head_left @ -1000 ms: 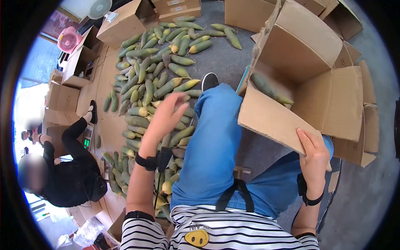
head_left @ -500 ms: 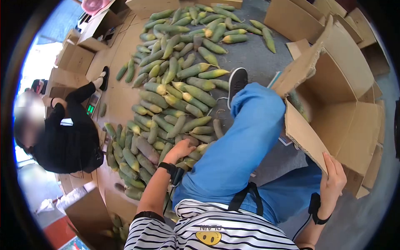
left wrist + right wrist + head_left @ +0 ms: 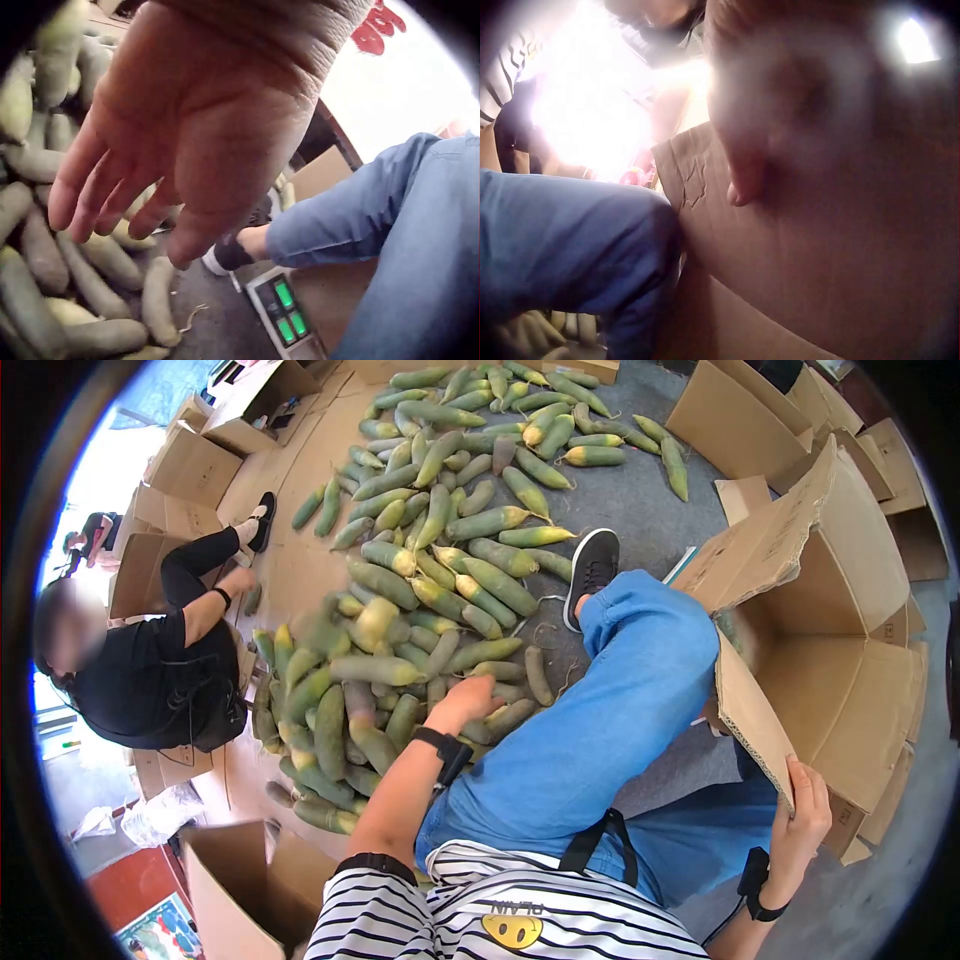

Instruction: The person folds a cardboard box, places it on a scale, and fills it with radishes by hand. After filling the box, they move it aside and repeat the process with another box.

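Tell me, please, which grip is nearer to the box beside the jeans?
Right: the right grip holds its flap; the left grip is over the radishes, across the jeans.

The radishes [image 3: 505, 588] are dull green, many fading to yellow at one end, with a few browner ones among them. The box [image 3: 860, 690] is plain tan-brown, the floor [image 3: 690, 780] grey. The jeans [image 3: 620, 660] are mid-blue; the shirt [image 3: 470, 905] is white with thin black stripes, dark lettering and a yellow smiley [image 3: 513, 931]. The shoe [image 3: 595, 565] is black with a white edge, the wrist strap [image 3: 445, 750] black. Clothes [image 3: 140, 685] on the other person are black. The scale's digits [image 3: 283, 293] glow green.
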Available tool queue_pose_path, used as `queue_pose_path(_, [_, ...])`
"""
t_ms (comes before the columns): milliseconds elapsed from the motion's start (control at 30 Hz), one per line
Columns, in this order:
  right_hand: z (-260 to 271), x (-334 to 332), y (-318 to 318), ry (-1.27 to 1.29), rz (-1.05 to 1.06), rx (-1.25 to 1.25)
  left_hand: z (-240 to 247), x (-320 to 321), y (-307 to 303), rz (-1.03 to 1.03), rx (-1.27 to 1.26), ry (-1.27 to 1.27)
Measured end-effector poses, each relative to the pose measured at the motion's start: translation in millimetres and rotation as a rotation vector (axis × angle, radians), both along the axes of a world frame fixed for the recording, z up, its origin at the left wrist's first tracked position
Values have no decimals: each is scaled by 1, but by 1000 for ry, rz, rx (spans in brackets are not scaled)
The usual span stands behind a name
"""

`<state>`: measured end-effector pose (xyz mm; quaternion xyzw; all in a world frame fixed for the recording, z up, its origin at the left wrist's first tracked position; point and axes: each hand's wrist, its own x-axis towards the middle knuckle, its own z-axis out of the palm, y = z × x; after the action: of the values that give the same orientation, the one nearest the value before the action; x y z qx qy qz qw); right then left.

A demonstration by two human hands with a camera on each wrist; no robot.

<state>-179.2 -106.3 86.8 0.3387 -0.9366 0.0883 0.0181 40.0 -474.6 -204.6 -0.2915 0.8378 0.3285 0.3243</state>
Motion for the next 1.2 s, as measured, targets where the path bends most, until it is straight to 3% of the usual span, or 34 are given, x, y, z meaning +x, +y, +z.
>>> queue_pose_path(167, [-4,4,6,20,12,-42,47,-35,-4,-20,14,2])
queue_pose_path(267, [-7,5,6,32,25,-55,31,-2,-7,7,-122,-103])
queue_pose_path(400, [-4,5,4,15,13,-54,-22,85,-20,5,-677,-112])
queue_pose_path(467, [-3,3,4,9,29,-55,-18,121,-28,20,-990,-49])
queue_pose_path(533, [-3,1,2,16,24,-53,-15,153,-43,167,-877,-239])
queue_pose_path(667, [-1,0,-3,9,15,-45,-6,185,-52,296,-728,-383])
queue_pose_path(767, [1,2,-9,15,14,-86,-10,193,-54,363,-726,-257])
queue_pose_path(833, [6,3,-14,24,3,-70,-17,196,-63,638,-457,-53])
queue_pose_path(900, [6,1,-10,35,40,-56,-10,170,-64,900,-9,162])
queue_pose_path(933, [6,0,-9,57,6,-42,28,140,-52,1000,194,255])
queue_pose_path(1000, [3,-1,-8,60,59,-92,80,80,-37,881,272,548])
queue_pose_path(1133, [1,-2,-5,80,68,-95,233,-43,1,440,137,965])
queue_pose_path(1200, [-3,0,-3,91,65,-118,286,-91,27,219,136,1206])
